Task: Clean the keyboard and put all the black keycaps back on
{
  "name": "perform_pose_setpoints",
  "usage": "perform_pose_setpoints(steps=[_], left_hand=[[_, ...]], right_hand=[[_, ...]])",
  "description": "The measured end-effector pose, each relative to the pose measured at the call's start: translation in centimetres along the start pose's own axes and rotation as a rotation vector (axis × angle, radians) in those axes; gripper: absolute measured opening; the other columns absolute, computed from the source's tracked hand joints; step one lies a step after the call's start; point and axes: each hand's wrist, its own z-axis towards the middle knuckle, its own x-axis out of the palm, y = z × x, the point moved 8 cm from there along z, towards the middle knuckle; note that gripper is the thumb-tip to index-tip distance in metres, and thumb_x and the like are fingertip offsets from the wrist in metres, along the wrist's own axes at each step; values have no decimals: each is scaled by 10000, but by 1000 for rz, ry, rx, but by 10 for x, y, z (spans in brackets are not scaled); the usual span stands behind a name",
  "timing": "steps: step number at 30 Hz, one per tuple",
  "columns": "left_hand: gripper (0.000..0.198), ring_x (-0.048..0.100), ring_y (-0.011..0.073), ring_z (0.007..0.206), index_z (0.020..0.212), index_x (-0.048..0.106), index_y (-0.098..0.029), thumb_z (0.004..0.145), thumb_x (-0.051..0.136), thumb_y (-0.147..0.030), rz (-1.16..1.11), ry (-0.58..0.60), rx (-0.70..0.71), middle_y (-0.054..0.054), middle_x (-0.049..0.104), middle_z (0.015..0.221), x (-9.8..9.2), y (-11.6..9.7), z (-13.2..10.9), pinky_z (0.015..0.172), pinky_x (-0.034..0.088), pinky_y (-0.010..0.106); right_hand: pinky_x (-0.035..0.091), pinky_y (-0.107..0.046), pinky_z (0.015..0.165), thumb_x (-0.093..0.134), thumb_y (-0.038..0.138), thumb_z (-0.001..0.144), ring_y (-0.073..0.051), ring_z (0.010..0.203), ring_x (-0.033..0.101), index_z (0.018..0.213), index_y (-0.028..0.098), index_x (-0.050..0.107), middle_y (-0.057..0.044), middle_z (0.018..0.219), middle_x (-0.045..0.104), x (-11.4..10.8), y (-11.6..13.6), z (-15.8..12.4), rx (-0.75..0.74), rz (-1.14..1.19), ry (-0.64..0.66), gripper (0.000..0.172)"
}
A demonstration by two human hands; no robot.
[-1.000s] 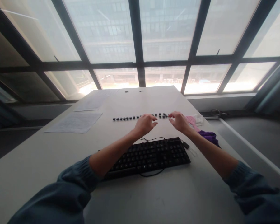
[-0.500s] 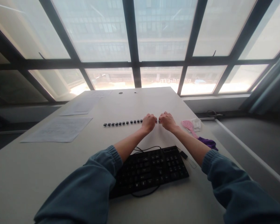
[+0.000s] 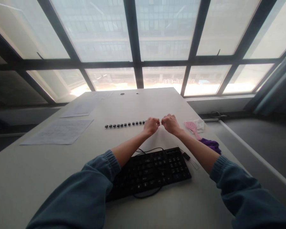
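A row of several small black keycaps [image 3: 125, 124] lies across the white table [image 3: 33, 171]. My left hand [image 3: 151, 126] and my right hand [image 3: 170, 123] meet at the row's right end, both with fingers curled and pinched close together over the last keycaps. What the fingertips hold is too small to make out. A black keyboard [image 3: 152, 171] with its cable lies nearer to me, under my forearms.
Paper sheets [image 3: 58, 131] lie at the left of the table. A pink brush [image 3: 192, 128], a white cloth [image 3: 200, 124] and a purple cloth [image 3: 212, 144] sit at the right edge. Large windows stand behind the table.
Both hands reached forward and closed together over the right end of the keycap row. Their fingers went from loosely apart to pinched.
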Motion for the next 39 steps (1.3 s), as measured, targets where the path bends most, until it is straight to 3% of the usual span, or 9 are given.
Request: perform_pose_setpoints(steps=[3, 5, 8, 13, 20, 30, 39], left_hand=[[155, 675, 178, 804, 896, 816, -210, 832, 709, -303, -104, 40, -3, 44, 780, 881, -22, -5, -28, 759, 506, 271], [180, 650, 153, 716, 872, 826, -202, 793, 748, -343, -251, 96, 9, 29, 769, 785, -38, -13, -55, 696, 487, 251], [255, 585, 136, 612, 861, 836, -191, 752, 771, -413, -413, 171, -25, 13, 720, 651, -55, -25, -99, 609, 438, 249], [199, 636, 156, 653, 827, 837, -196, 743, 755, -356, -461, 210, -85, 16, 742, 666, -45, -42, -146, 634, 452, 254], [139, 709, 201, 778, 840, 832, -223, 782, 721, -284, -389, 157, -53, 36, 787, 798, -15, -44, -157, 761, 503, 291], [121, 609, 195, 827, 842, 821, -259, 856, 702, -243, -144, 66, 190, 12, 785, 870, -22, -61, -167, 813, 458, 310], [137, 582, 201, 870, 860, 816, -240, 892, 684, -253, -75, 81, 217, 19, 781, 951, -20, -65, -172, 838, 458, 322]], right_hand=[[427, -325, 843, 626, 208, 919, -210, 923, 626, 914, 192, 766, -85, 973, 743, -23, 4, -31, 29, 142, -69, 142], [459, -303, 781, 682, 234, 878, -187, 829, 644, 876, 197, 765, -58, 897, 740, -36, 6, -60, 42, 389, -118, 91], [476, -298, 735, 710, 240, 833, -182, 791, 655, 827, 213, 767, -36, 847, 740, -41, 17, -104, 19, 655, -86, 63], [504, -300, 740, 680, 171, 808, -183, 808, 667, 792, 219, 751, -29, 854, 741, -31, 35, -148, 7, 823, 11, 87], [531, -324, 801, 669, 125, 785, -203, 842, 678, 801, 219, 765, -42, 865, 743, -22, 38, -153, -21, 793, 37, 136], [517, -325, 840, 640, 90, 813, -198, 874, 671, 806, 214, 727, -43, 898, 722, -25, 46, -158, -112, 735, -1, 152], [521, -338, 838, 616, 107, 843, -197, 884, 658, 791, 226, 701, -46, 932, 705, -27, 51, -164, -163, 709, -18, 155]])
